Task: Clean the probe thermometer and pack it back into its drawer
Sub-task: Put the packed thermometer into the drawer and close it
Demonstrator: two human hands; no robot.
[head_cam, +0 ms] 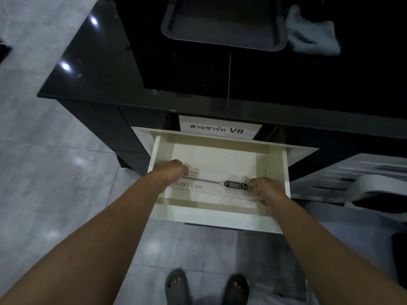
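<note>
A glossy black bench (105, 69) fills the upper part of the view, its polished top throwing back two ceiling lights. On it, well beyond the fingers, sit one dark rectangular tray (222, 23) with rounded corners and, just to its right, one crumpled grey cloth (312, 34). Under the bench edge a white paper label (220, 128) with printed lettering ending in "VR" hangs above one open drawer (217, 219) — cream-white, smooth-sided, pulled out over the pale tiled floor (44, 172).

Both arms reach down into the drawer. The left hand (170, 172) is curled over the left end of a long white package (198, 186) (printed icons show along its face), and the right hand (267, 190) is curled at the right end; the fingers of both are bent under and hidden, so I cannot tell whether they grip the package or merely rest on it.

Between the two hands lies the probe thermometer (236, 184) — a thin metal stem pointing toward the left fingers, its black-and-silver head with a small display just beside the right fingers. Nothing covers it.

Below the drawer, two feet in dark slippers (178, 287) stand on the tiles.
</note>
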